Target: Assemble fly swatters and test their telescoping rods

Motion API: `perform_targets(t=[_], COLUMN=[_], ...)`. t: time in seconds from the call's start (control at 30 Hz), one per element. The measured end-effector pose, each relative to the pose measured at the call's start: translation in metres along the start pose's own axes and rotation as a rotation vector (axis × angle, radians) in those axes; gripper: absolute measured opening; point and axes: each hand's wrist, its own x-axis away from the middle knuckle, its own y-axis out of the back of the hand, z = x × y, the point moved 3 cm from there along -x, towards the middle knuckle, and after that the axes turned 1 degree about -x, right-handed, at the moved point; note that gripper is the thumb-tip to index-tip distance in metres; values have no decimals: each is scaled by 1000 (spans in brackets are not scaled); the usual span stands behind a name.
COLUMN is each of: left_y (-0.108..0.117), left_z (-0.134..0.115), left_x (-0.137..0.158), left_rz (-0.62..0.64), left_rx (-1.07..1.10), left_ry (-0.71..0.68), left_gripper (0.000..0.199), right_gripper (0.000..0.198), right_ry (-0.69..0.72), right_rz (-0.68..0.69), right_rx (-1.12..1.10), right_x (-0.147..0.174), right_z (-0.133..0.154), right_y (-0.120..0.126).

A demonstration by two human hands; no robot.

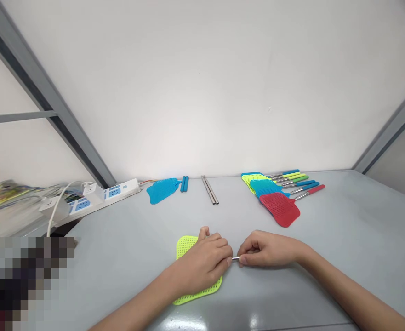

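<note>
A yellow-green fly swatter head (pixel 202 290) with small holes lies flat on the grey table near its front edge. My left hand (pixel 207 262) rests over it, its fingers closed round the neck end, which they hide. A short length of metal rod (pixel 236 258) shows between my two hands. My right hand (pixel 259 249) pinches that rod between thumb and fingers, just right of my left hand. The rod's other end is covered by my right fingers.
Blue swatter heads (pixel 164 190) and two blue handle grips (pixel 185 184) lie at the back left. Two metal tubes (pixel 209 189) lie at the back centre. Several assembled fly swatters (pixel 281 208) overlap at the back right. A power strip (pixel 122 189) with plugged-in chargers runs along the left edge.
</note>
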Motion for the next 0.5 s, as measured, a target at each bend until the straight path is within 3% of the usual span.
perform_targets(t=[0.2, 0.37, 0.5], left_y=[0, 1, -4], left_z=[0, 1, -2], left_x=[2, 3, 1], left_rz=[-37, -43, -82], left_rx=[-37, -92, -194], left_ry=[-33, -82, -124], left_gripper=[20, 18, 18], right_gripper=[21, 22, 28], right_ry=[-16, -128, -128], right_rz=[-30, 74, 22], right_rx=[40, -162, -222], right_x=[1, 1, -3], right_z=[0, -10, -15], right_y=[1, -6, -11])
